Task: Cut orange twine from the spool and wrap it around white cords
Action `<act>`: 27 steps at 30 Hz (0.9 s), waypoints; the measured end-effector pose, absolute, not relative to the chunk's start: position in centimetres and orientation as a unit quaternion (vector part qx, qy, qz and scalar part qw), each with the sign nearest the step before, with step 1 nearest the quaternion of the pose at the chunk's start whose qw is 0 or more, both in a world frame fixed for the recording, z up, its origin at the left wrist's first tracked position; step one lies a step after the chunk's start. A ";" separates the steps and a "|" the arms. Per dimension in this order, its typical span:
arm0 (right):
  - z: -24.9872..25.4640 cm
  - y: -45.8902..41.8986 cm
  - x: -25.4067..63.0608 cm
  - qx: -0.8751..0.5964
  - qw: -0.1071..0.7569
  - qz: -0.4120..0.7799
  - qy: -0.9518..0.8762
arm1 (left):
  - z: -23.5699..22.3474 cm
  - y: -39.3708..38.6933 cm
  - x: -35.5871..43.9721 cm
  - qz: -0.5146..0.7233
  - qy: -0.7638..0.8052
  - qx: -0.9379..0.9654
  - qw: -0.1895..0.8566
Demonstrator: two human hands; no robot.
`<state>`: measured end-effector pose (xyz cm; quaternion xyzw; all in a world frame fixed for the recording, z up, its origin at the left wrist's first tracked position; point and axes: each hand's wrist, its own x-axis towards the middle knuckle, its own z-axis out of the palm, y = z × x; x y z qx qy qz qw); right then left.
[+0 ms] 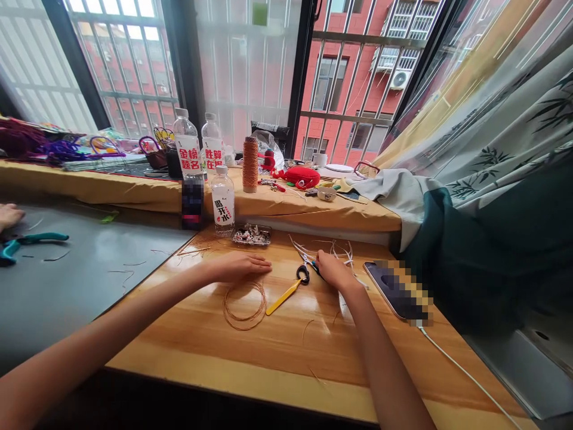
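My left hand (239, 266) lies flat on the wooden table with its fingers stretched to the right, holding nothing. Just below it rests a coil of thin copper-coloured wire (245, 306). My right hand (335, 270) is closed at one handle of a pair of scissors (303, 274); the fingers partly hide that handle, and the blades point away to the upper left. Yellow tweezers (283, 297) lie slanted between my hands, their tip by the scissors' black finger ring. White strips (344, 251) lie beyond and beside my right hand.
A phone (389, 289) with a white cable lies at the right. A tray of small pale pieces (251, 235) and a water bottle (222, 203) stand at the back. On the ledge is a thread spool (250, 164). Another person's hand (9, 216) and teal pliers (27, 242) are at left.
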<state>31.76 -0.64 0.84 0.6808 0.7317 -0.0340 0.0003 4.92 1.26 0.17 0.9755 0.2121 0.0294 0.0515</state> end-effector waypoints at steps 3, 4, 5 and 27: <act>0.7 -0.5 31.9 0.681 -0.003 -0.041 0.731 | -0.8 0.9 -1.3 0.043 0.314 0.948 0.039; 0.7 -0.4 31.9 0.682 -0.003 -0.044 0.730 | -1.1 0.8 -3.4 0.041 0.340 0.939 0.031; 0.7 -0.4 31.9 0.682 -0.003 -0.047 0.729 | -1.5 0.6 -5.4 0.045 0.366 0.929 0.019; 0.8 0.1 31.8 0.682 0.002 -0.059 0.729 | -3.0 2.6 -9.7 0.042 0.523 0.841 -0.133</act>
